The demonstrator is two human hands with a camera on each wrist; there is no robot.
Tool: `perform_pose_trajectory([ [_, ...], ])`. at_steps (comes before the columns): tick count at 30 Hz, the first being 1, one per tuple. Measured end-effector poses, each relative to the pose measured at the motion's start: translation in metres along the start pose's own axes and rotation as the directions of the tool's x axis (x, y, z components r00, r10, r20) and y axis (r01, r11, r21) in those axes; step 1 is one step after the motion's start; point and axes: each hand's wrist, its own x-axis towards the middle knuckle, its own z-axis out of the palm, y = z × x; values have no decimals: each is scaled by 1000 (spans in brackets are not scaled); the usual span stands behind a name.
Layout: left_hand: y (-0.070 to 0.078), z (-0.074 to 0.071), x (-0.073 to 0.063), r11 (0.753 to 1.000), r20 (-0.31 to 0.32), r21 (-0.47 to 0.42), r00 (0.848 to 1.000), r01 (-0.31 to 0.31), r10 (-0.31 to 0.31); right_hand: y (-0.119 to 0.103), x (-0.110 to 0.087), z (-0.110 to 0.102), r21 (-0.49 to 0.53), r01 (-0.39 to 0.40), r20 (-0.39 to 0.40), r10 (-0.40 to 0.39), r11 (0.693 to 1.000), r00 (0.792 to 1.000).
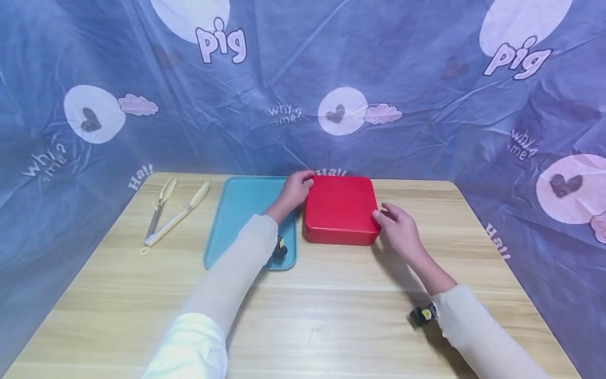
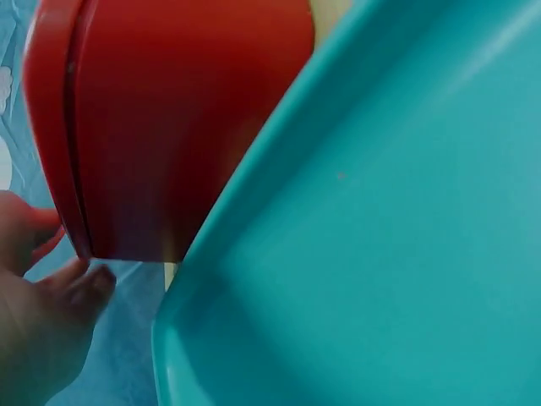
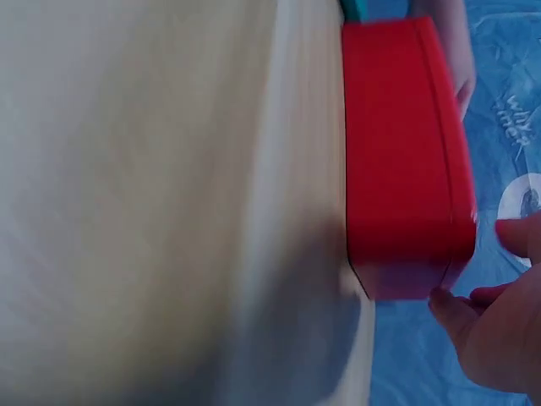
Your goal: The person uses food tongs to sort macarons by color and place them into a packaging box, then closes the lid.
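Observation:
A square red box (image 1: 341,202) with a lid sits on the table, its lid seam (image 2: 74,127) visible in the left wrist view. My left hand (image 1: 294,192) reaches over a teal tray (image 1: 246,210) to the back left corner of the box. In the left wrist view, its fingertips (image 2: 89,286) are right at the lid's edge. On the other side, my right hand (image 1: 400,229) has its thumb at the box's right edge. The right wrist view shows that thumb (image 3: 448,309) low at the lid corner, with the forefinger (image 3: 514,237) standing apart from the box.
Metal tongs with cream tips (image 1: 172,221) lie spread on the left of the wooden table (image 1: 303,326). The tray stands close beside the box. A blue printed cloth (image 1: 284,68) hangs behind the table and along both sides.

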Motion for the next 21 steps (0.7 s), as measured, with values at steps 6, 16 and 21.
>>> perform_pose_trajectory([
  [6,16,11,-16,952,25,291,995,-96,93,-7,41,8,-217,145,51,-138,965,989],
  [16,32,26,-38,822,150,562,989,-94,11,-14,82,31,-466,185,213,-93,865,972],
  [21,32,26,-40,844,146,534,989,-52,-31,-15,85,33,-496,194,238,-83,847,968],
])
